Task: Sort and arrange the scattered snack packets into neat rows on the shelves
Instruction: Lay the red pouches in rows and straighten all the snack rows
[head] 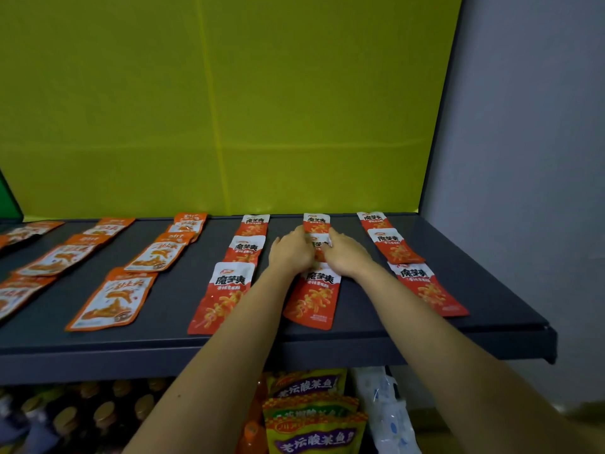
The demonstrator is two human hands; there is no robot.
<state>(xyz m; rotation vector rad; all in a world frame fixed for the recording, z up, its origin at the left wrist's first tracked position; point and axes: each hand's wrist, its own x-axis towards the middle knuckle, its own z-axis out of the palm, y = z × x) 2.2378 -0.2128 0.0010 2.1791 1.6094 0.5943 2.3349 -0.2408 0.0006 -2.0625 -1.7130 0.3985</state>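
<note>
Head view: left hand (290,254), right hand (347,257), fingers (302,235) (curled) on red packet (318,244)

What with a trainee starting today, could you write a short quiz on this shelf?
1. True or false: the left hand and right hand both touch the same red packet.
2. Where do the orange packets lie relative to the red packets? A left; B right; C behind.
3. Fill in: the red packets form ___ columns on the shelf.
Key: 1 true; 2 A; 3 three.
</note>
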